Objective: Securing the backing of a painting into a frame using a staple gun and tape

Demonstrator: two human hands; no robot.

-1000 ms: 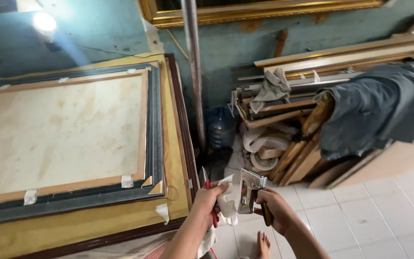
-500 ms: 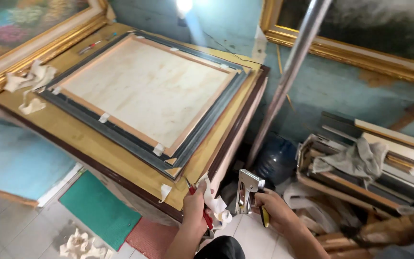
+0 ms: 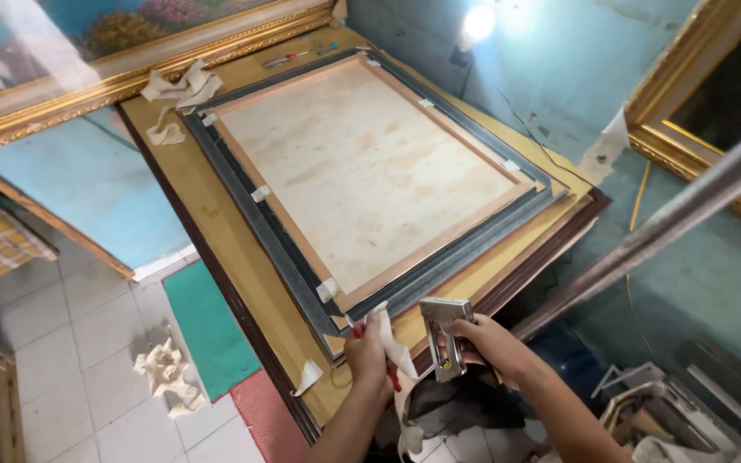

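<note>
Yellow worktop [image 3: 207, 206], metal stapler [image 3: 444, 336], grey frame [image 3: 276, 240]

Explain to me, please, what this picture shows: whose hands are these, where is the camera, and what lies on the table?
The camera sits on a person's head and looks down, so the two bare hands at the bottom are that person's own. The right hand grips a metal staple gun. The left hand holds a strip of white tape and something with a red handle, mostly hidden. Both are at the near corner of a grey picture frame that lies face down on a yellow-topped table, its wooden stretcher and the canvas back facing up. A screwdriver and crumpled tape scraps lie at the table's far end. A gold-framed painting leans behind.
</note>
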